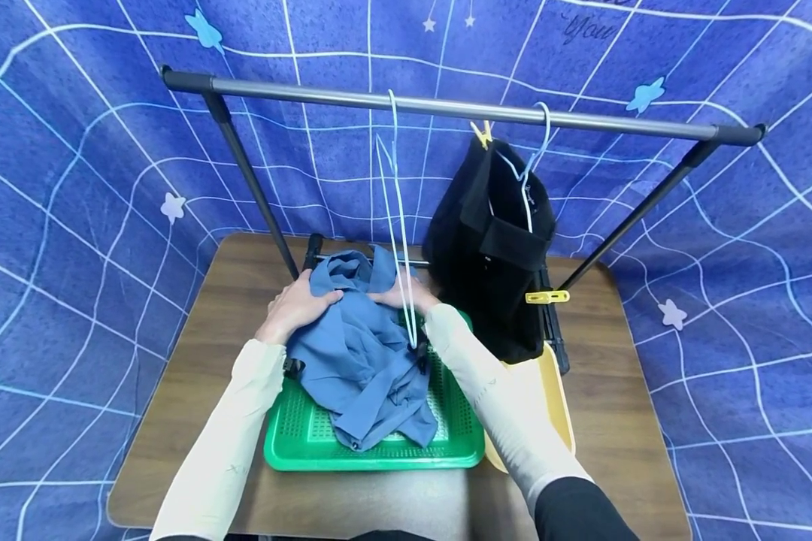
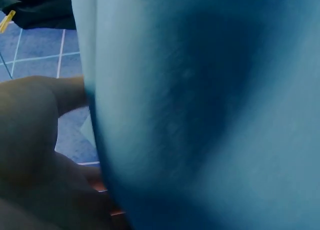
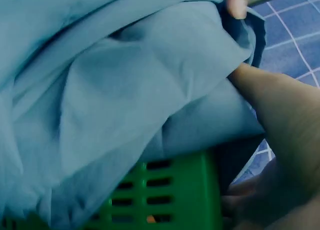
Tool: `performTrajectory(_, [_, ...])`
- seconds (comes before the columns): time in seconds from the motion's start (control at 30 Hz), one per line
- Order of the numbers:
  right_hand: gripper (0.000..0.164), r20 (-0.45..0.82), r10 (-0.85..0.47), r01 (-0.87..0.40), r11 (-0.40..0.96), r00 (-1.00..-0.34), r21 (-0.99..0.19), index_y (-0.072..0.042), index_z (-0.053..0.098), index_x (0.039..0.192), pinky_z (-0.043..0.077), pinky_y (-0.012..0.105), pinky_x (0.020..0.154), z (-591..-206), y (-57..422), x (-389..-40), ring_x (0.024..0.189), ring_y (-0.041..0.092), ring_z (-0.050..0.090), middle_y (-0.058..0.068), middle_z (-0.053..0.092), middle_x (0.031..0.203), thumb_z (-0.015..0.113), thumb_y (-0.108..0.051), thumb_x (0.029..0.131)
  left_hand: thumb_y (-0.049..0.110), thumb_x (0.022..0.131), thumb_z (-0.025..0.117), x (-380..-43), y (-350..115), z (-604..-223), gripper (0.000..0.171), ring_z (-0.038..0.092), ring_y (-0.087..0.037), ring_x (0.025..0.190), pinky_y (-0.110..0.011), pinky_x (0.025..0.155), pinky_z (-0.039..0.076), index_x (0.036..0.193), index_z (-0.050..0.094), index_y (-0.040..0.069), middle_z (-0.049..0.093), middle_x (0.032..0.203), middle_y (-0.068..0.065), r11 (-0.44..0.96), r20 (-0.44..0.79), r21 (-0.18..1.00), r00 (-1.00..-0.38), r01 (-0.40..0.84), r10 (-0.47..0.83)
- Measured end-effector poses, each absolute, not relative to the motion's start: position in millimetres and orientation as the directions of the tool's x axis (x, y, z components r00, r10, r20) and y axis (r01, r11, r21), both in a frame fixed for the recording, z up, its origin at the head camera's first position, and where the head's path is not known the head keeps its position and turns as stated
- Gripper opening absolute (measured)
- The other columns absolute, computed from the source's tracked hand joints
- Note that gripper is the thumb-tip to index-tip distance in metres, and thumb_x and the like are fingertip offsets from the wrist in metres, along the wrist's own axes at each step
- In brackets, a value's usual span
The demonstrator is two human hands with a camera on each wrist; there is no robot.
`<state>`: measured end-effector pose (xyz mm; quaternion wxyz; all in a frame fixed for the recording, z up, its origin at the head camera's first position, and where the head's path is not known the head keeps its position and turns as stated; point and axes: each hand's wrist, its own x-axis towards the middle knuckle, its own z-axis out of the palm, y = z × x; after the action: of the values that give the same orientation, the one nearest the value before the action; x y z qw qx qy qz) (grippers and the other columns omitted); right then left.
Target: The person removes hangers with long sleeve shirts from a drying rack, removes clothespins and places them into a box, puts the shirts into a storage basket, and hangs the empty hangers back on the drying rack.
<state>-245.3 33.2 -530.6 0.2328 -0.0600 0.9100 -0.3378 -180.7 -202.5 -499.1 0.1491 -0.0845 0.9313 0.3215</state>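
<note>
A crumpled blue garment (image 1: 362,353) lies heaped over the green basket (image 1: 372,460). My left hand (image 1: 296,306) grips its far left side, thumb on top and the fingers mostly hidden behind the cloth. On the far right side my right hand (image 1: 409,291) holds the garment; in the right wrist view its thumb (image 3: 255,82) goes into a fold and the other fingers are partly hidden under the cloth. A bare white hanger (image 1: 401,225) hangs from the rail in front of my right hand. Blue cloth (image 2: 200,109) fills most of the left wrist view.
A metal rail (image 1: 352,96) spans the rack above the table. Black clothing (image 1: 487,248) hangs from it on another hanger, with a yellow clothespin (image 1: 546,297) near its lower right. The yellow basket (image 1: 560,398) stands right of the green one, partly behind my right forearm.
</note>
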Motion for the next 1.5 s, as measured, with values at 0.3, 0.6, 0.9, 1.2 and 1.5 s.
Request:
performTrajectory(0.3, [0.025,-0.206,-0.337,-0.094,0.693,-0.919,-0.714,-0.006,0.071,0.086,0.052,0.035,0.076,-605,34,-282,0.078,0.020,0.057,0.004,0.062,0.079,0.083,-0.029,0.087,0.029,0.103,0.065,-182,-203,-511,0.056,0.060,-0.058,0.124,-0.068,0.097,0.049,0.155,0.055,0.012,0.059,0.146,-0.031,0.788,-0.184,0.588,-0.979,-0.182,-0.089])
performTrajectory(0.6, [0.020,-0.045,-0.266,-0.170,0.728,-0.963,-0.664,-0.010,0.076,0.100,0.054,0.047,0.085,-610,37,-280,0.095,0.026,0.068,0.009,0.072,0.097,0.076,-0.024,0.086,0.012,0.100,0.057,-177,-200,-510,0.043,0.068,-0.053,0.108,-0.065,0.085,0.053,0.142,0.069,0.014,0.069,0.133,-0.027,0.775,-0.042,0.622,-0.993,-0.116,-0.114])
performTrajectory(0.9, [0.021,-0.028,-0.249,-0.141,0.635,-0.968,-0.759,-0.002,0.078,0.112,0.054,0.043,0.092,-521,52,-231,0.100,0.034,0.067,0.017,0.074,0.103,0.075,-0.015,0.096,0.014,0.098,0.061,-161,-193,-496,0.043,0.069,-0.051,0.111,-0.064,0.084,0.053,0.138,0.071,0.023,0.072,0.131,-0.022,0.751,0.039,0.659,-0.995,-0.044,-0.093])
performTrajectory(1.2, [0.010,0.003,-0.290,-0.156,0.506,-0.957,-0.848,-0.003,0.072,0.096,0.046,0.031,0.070,-491,65,-200,0.071,0.020,0.051,0.003,0.057,0.076,0.076,-0.012,0.096,0.007,0.094,0.067,-130,-196,-465,0.043,0.071,-0.040,0.110,-0.059,0.088,0.054,0.135,0.073,0.019,0.074,0.130,-0.016,0.719,0.099,0.687,-0.994,0.108,0.055])
performTrajectory(1.5, [0.014,0.006,-0.376,-0.187,0.447,-0.927,-0.875,-0.003,0.066,0.086,0.043,0.027,0.070,-484,92,-160,0.071,0.016,0.048,-0.004,0.048,0.071,0.076,-0.007,0.094,0.003,0.091,0.073,-97,-185,-452,0.046,0.064,-0.024,0.087,-0.042,0.076,0.049,0.134,0.073,0.019,0.076,0.108,-0.008,0.718,0.050,0.646,-0.952,0.261,0.301])
